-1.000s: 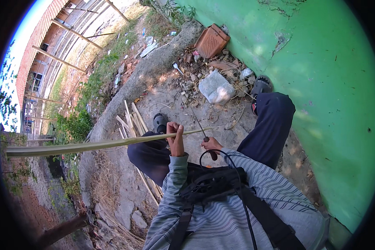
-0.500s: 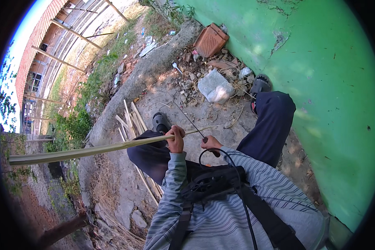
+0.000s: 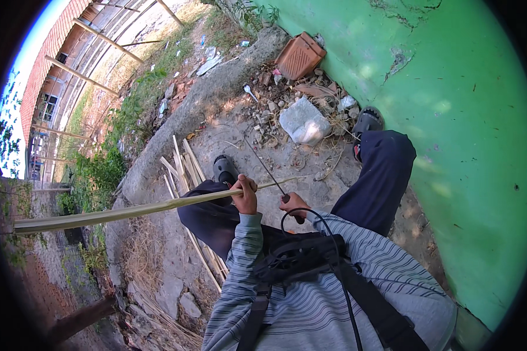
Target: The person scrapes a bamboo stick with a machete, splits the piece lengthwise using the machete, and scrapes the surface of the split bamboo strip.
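My left hand point(image 3: 245, 195) is closed around a long split bamboo strip point(image 3: 129, 214). Its wide end reaches far to the left, and its thin end runs on past my fist to the right. In my right hand point(image 3: 293, 204) is the dark handle of a knife point(image 3: 264, 166) with a long, narrow blade. The blade points away and to the left, crossing the strip's thin end; whether they touch I cannot tell. Both hands are between my bent knees. More bamboo strips point(image 3: 187, 165) lie on the ground beside and under my left leg.
A green wall point(image 3: 457, 134) rises on the right. Rubble, a pale block-like lump point(image 3: 304, 121) and an orange clay tile point(image 3: 300, 55) lie ahead. A low concrete kerb point(image 3: 216, 82) runs along the left, with plants point(image 3: 102, 169) beyond. A black cable point(image 3: 341, 281) hangs over my shirt.
My right hand has shifted slightly left with the knife, and more of its handle shows below the fist. My left hand and the bamboo strip have barely moved.
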Demonstrator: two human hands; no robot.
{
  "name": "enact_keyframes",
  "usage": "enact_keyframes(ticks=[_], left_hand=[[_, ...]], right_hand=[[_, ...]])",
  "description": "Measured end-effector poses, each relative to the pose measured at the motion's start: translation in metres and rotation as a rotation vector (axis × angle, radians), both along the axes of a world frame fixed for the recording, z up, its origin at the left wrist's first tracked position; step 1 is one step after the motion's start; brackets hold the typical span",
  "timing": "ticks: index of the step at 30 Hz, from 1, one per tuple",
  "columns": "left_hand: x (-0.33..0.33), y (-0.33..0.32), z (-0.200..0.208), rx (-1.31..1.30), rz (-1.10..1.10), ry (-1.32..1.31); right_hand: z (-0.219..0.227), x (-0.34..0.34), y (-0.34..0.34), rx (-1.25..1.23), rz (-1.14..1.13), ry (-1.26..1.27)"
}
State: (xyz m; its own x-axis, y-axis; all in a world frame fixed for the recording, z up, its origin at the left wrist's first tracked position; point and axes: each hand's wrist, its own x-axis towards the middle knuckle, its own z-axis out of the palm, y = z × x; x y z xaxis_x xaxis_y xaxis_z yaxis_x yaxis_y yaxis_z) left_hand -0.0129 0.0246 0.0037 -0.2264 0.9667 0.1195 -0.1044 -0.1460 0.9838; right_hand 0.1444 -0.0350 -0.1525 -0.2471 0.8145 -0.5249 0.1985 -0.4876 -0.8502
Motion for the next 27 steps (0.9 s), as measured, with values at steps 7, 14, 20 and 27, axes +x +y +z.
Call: enact_keyframes(ticks=[7,14,20,27], left_hand=[[0.005,0.001,-0.002,-0.032,-0.03,-0.005],[0.001,0.001,0.005,-0.049,0.029,-0.003],[0.012,0.004,0.005,-0.027,0.049,-0.025],[0.009,0.009,0.009,-0.033,0.185,-0.028]], right_hand=[[-0.021,0.025,-0.004,-0.073,-0.025,-0.084],[-0.014,0.009,-0.013,-0.097,-0.032,0.255],[-0.058,0.03,-0.013,-0.188,-0.064,0.032],[-0.071,0.028,-0.012,0.044,-0.005,-0.066]])
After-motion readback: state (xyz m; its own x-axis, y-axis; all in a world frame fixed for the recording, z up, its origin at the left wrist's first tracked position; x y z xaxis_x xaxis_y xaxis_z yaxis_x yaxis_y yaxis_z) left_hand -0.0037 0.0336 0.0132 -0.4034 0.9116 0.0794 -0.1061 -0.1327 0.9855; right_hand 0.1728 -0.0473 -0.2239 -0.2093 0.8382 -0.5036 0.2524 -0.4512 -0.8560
